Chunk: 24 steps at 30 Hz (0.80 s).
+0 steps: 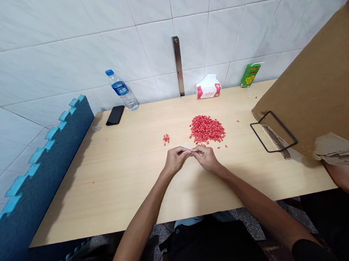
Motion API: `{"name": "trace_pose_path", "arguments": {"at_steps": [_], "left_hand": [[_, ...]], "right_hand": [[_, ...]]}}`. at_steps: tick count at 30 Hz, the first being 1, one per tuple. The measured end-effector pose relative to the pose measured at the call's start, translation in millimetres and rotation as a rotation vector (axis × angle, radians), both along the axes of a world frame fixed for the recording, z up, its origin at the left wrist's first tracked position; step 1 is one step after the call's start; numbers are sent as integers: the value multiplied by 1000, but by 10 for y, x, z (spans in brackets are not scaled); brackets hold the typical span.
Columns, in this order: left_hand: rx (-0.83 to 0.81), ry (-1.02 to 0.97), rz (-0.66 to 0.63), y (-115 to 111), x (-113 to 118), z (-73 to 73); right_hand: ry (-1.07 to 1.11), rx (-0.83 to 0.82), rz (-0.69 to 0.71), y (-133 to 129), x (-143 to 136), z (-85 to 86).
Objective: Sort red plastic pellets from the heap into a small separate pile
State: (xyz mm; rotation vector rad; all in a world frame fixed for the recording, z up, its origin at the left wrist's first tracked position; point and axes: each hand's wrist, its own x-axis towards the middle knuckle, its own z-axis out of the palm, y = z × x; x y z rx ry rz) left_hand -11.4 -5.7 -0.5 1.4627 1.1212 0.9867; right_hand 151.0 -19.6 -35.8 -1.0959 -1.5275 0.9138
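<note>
My left hand (176,157) and my right hand (204,155) meet fingertip to fingertip above the table, both pinched closed. Whatever sits between the fingertips is too small and too covered to make out. Just beyond my right hand lies a large heap of small red plastic pieces (207,128), with a few strays around its near edge. A much smaller cluster of the same red pieces (166,138) rests beyond my left hand, to the left of the heap.
Along the wall stand a water bottle (122,90), a tissue pack (208,87) and a green drink carton (250,75). A black phone (115,115) lies left. Cardboard (312,84) with a black wire frame (273,132) blocks the right; blue foam (53,156) edges the left. Another person's arm (346,178) shows.
</note>
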Motion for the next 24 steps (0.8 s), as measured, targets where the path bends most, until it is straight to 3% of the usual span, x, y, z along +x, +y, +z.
{"name": "trace_pose_path", "arguments": {"at_steps": [24], "left_hand": [[10,48,10,-2,1,-16]], "right_hand": [[-90,64,-17,-14,10,57]]}}
